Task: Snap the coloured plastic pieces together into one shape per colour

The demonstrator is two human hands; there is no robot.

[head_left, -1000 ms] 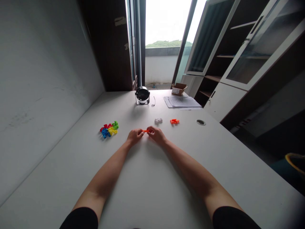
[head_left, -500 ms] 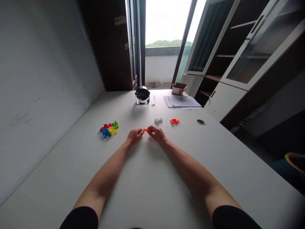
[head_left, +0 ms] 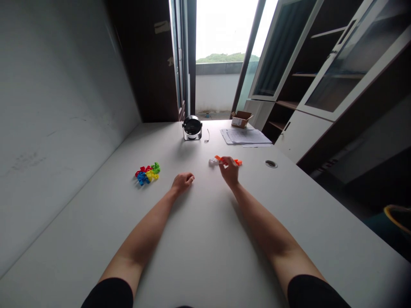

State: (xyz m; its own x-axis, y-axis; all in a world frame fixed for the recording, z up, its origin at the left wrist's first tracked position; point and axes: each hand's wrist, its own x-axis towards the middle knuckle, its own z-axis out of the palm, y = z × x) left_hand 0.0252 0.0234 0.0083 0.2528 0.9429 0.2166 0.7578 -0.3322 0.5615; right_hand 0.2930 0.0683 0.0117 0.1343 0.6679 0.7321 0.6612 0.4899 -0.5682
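Orange piece (head_left: 217, 158) first: it sits pinched between the thumb and fingers of the right hand (head_left: 230, 171), sticking out past the fingertips on their left side. From where I stand, the step in hand looks like a one-handed placing, with this piece meant for the orange pile (head_left: 238, 162) that the same hand partly hides. As I judge it, the next move calls for a small shift to the right, a gentle lowering and a loosened pinch, without knocking the white pieces (head_left: 212, 162). These lie just beside the held piece, on its left; whether the two touch I cannot tell.

The left hand (head_left: 183, 182) takes no part in the grip. It rests on the white table (head_left: 199, 239), nearer the person and well apart from the orange piece, its fingers curled in and nothing showing in them. Farther left lies a heap of red, green, blue and yellow pieces (head_left: 147, 174).
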